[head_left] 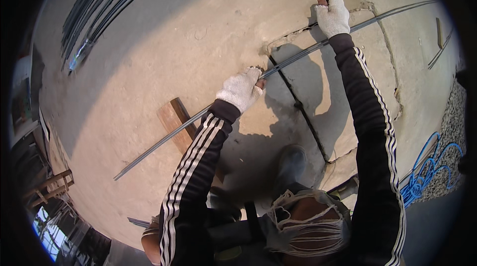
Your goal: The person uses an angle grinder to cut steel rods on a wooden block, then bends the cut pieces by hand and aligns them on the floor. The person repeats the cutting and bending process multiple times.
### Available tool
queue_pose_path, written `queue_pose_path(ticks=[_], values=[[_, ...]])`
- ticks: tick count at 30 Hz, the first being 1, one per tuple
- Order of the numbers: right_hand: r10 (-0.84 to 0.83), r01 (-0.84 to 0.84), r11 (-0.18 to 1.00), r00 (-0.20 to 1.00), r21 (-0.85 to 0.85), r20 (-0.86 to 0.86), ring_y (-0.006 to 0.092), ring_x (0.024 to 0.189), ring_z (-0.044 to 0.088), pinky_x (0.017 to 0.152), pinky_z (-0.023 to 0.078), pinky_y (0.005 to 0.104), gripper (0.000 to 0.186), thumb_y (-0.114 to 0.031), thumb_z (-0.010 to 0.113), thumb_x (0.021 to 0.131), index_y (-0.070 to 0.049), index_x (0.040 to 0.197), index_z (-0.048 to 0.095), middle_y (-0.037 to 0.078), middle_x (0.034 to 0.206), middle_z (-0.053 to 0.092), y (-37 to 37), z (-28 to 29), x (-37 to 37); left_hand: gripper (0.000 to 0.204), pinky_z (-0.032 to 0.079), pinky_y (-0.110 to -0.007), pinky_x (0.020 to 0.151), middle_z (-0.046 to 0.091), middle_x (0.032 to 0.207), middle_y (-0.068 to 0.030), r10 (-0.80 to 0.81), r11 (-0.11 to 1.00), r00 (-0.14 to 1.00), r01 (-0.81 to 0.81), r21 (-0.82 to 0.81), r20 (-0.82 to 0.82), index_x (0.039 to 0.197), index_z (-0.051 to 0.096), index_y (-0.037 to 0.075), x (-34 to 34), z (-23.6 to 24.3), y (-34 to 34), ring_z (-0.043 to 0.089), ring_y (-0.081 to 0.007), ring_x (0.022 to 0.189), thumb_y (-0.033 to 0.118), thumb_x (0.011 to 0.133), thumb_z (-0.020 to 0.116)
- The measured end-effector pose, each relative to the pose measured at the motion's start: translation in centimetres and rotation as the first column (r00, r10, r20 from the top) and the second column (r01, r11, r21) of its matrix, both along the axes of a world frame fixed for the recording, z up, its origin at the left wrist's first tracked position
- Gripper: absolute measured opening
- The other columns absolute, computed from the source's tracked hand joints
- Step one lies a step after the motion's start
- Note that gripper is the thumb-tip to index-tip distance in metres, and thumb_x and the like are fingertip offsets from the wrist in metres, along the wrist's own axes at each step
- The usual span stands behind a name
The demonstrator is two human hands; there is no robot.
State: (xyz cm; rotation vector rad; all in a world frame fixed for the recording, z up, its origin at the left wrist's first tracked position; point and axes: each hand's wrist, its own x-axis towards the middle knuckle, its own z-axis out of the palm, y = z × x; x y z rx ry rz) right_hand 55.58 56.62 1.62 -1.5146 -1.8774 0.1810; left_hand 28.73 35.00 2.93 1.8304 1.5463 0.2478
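Observation:
A bundle of thin grey metal rods (174, 132) runs diagonally across the cracked concrete floor, over a brown wooden board (171, 112). My left hand (241, 88), in a white knit fingerless glove, is closed around the rods near the middle of the view. My right hand (332, 13), gloved alike, is higher at the right, above the rods' line, with fingers curled; what it holds, if anything, is hidden. The rods pass just below its wrist. A rectangular crack outline (298, 104) lies under them, with my shadow falling inside.
More dark rods (94, 12) lie at upper left, and short pieces (439, 37) at far right. A coiled blue hose (420, 176) lies beside gravel (449, 122) at right. A wooden frame (52, 186) stands at lower left. My knee in torn cloth (308, 221) shows at the bottom.

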Motion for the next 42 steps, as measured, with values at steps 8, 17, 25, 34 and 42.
queue_pose_path(ticks=[8,17,25,34,42], values=[[-0.170,-0.112,0.903,0.794,-0.415,-0.584,0.0129,0.078,0.063,0.075,0.053,0.0291,0.011,-0.012,0.065,0.103,-0.004,0.110,0.067,0.005,0.089,0.071,-13.5,3.3,-0.5,0.034,0.048,-0.052,0.068,0.060,0.075,-0.0235,0.024,0.999,0.998,-0.025,0.027,0.059,0.088,0.059,0.006,0.1,0.0,0.0,0.063,-0.0459,0.079,0.038,0.101,0.060],[-0.286,-0.320,0.788,0.566,-0.526,-0.773,0.0166,0.098,0.072,0.086,0.059,0.0294,0.019,0.002,0.062,0.099,0.005,0.118,0.067,0.008,0.103,0.071,-20.6,1.1,-3.6,0.025,0.050,-0.051,0.071,0.064,0.084,-0.0236,0.017,0.999,0.999,-0.015,-0.033,0.044,0.093,0.061,0.006,-0.1,0.4,0.2,0.064,-0.0460,0.085,0.031,0.098,0.062],[-0.061,-0.215,0.858,0.859,-0.467,-0.508,0.0095,0.090,0.069,0.078,0.055,0.0247,0.015,-0.004,0.069,0.099,0.000,0.113,0.070,0.004,0.096,0.073,-21.8,-0.3,-5.6,0.024,0.050,-0.051,0.072,0.065,0.085,-0.0234,0.024,0.999,1.000,-0.023,-0.044,0.014,0.093,0.062,0.008,0.1,0.4,0.5,0.065,-0.0456,0.085,0.031,0.097,0.062],[0.050,-0.189,0.920,0.925,-0.342,-0.376,0.0193,0.083,0.074,0.073,0.056,0.0302,0.015,-0.009,0.074,0.095,-0.003,0.109,0.071,0.012,0.089,0.073,-21.6,-0.2,-6.8,0.022,0.049,-0.050,0.072,0.063,0.084,-0.0255,0.023,0.998,1.000,-0.023,-0.054,0.003,0.092,0.061,0.005,0.3,1.0,0.5,0.064,-0.0467,0.085,0.026,0.098,0.060],[0.085,-0.222,0.925,0.912,-0.308,-0.401,0.0312,0.081,0.071,0.069,0.055,0.0363,0.015,-0.006,0.074,0.089,-0.005,0.104,0.071,0.015,0.089,0.069,-21.2,-0.2,-6.9,0.024,0.051,-0.050,0.073,0.067,0.088,-0.0228,0.018,0.996,1.000,-0.020,-0.087,-0.014,0.095,0.063,0.007,0.1,0.8,0.6,0.067,-0.0444,0.086,0.030,0.097,0.062]])
